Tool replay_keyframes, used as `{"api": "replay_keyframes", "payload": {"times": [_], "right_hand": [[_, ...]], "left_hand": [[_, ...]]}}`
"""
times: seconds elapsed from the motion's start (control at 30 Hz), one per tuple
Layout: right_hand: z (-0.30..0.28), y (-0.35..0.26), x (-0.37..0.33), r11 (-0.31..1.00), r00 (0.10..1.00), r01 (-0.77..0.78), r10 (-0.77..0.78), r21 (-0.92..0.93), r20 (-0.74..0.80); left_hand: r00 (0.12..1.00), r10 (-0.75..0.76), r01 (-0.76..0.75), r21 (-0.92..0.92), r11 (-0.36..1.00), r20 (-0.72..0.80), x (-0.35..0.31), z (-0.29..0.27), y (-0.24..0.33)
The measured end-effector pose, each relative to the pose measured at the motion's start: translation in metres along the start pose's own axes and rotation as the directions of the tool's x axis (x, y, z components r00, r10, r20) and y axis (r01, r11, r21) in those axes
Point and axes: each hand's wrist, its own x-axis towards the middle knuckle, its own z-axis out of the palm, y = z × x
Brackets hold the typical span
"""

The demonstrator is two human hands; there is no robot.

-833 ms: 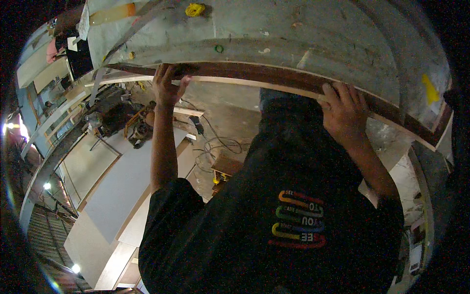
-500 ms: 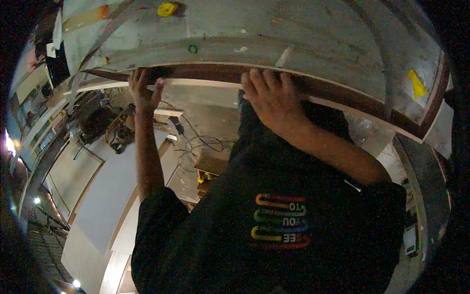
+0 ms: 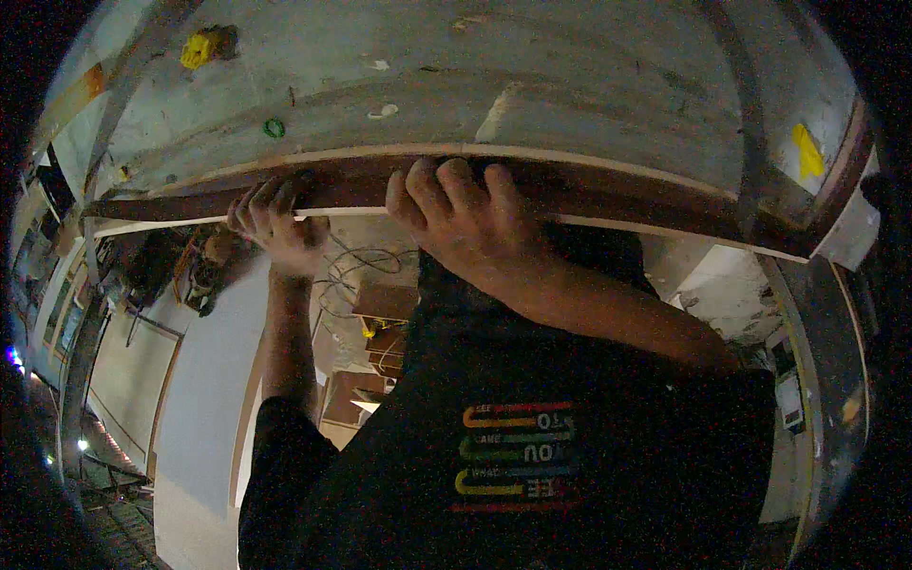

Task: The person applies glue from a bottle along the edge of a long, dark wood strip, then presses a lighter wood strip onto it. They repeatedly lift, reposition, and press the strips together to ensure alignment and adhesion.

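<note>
A long dark brown board [image 3: 617, 195] with pale edges runs across in front of me, joining another dark board [image 3: 844, 195] at a corner on the right. My left hand [image 3: 280, 228] curls its fingers over the long board, thumb on the near side. Right of it, my right hand [image 3: 465, 214] is closed over the same board, with bent fingers on its dark face. The undersides of both grips are hidden. Beyond the board lies a grey, stained surface [image 3: 589, 85] with a yellow lump [image 3: 198, 48], a green ring [image 3: 274, 127] and a yellow scrap [image 3: 807, 150].
Below the board on the left are tangled cables [image 3: 347, 275], a brown wooden box [image 3: 385, 302] and a dark, blurred machine-like object [image 3: 204, 271]. Large pale panels [image 3: 204, 380] lie at the lower left. A long grey strip [image 3: 822, 351] runs down the right side.
My right hand has shifted left, nearer my left hand. My left fingers now curl more tightly over the board. The view has shifted, so the yellow lump and green ring appear further left.
</note>
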Motion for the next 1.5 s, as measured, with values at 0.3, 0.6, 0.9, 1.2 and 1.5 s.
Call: {"api": "replay_keyframes", "payload": {"times": [0.3,0.6,0.9,1.2,1.5], "right_hand": [[-0.006,0.001,0.002,0.994,0.999,-0.045,0.046,0.104,-0.007],[-0.021,0.018,-0.014,0.967,0.995,-0.035,0.011,0.251,0.095],[-0.038,0.016,0.013,0.929,0.945,-0.166,0.054,0.331,0.323],[-0.017,-0.083,0.099,0.895,0.984,-0.051,-0.030,0.444,0.173],[0.008,-0.142,0.151,0.937,0.970,-0.023,-0.062,0.348,0.233]], "left_hand": [[0.985,-0.044,0.047,-0.018,0.999,0.164,-0.024,-0.001,-0.005],[0.958,0.006,0.084,-0.297,0.951,0.288,0.029,-0.006,0.080],[0.978,-0.056,0.085,-0.137,0.987,0.203,0.011,-0.030,-0.016],[0.995,-0.051,0.060,-0.116,0.991,0.086,-0.027,-0.048,-0.159],[0.988,-0.037,0.062,-0.167,0.984,0.149,-0.043,-0.053,-0.217]]}}
